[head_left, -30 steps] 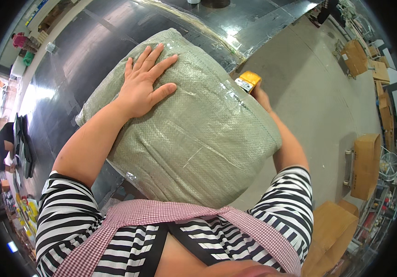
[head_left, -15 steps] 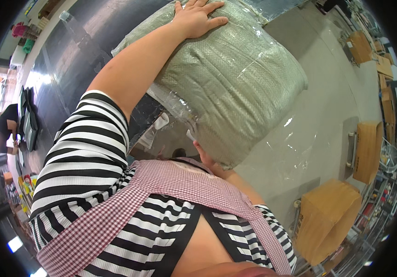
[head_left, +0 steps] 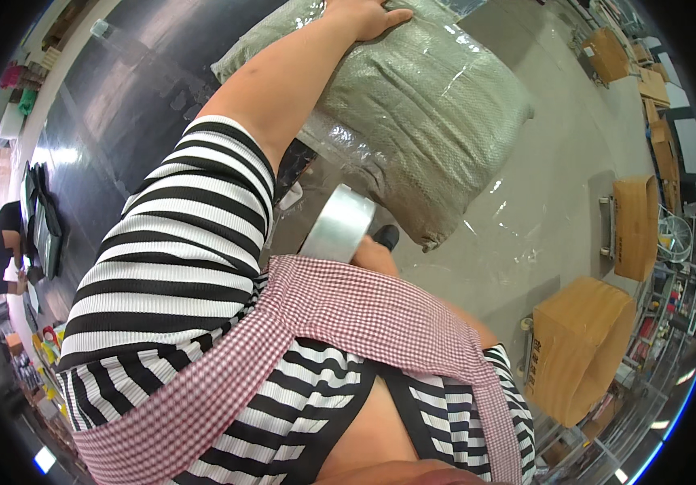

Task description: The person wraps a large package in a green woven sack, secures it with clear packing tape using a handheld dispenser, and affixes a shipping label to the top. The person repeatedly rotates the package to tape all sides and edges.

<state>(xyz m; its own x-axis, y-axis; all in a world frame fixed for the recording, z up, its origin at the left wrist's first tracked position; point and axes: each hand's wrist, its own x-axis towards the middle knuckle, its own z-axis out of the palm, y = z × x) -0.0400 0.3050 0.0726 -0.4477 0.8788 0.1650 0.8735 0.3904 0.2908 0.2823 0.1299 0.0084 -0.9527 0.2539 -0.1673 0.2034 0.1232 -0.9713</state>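
A bulky grey-green woven sack [head_left: 429, 121], with clear tape across parts of it, overhangs the edge of a dark tabletop. My left hand [head_left: 365, 19] lies on its upper side, thumb spread, with the other fingers partly cut off by the top of the picture. Below the sack's near side, close to my apron, a wide roll of tape [head_left: 340, 220] is in my right hand [head_left: 374, 255]. Most of the right hand's fingers are hidden behind the roll.
The dark shiny table [head_left: 150, 89] stretches off to the left. Cardboard boxes [head_left: 578, 347] stand on the right, beside crowded racks. At the far left, another person [head_left: 4, 246] bends near black folded material [head_left: 40, 222].
My right hand has come away from the sack's lower corner, and the tape roll now shows plainly. The sack has shifted slightly in view; my left hand stays on it.
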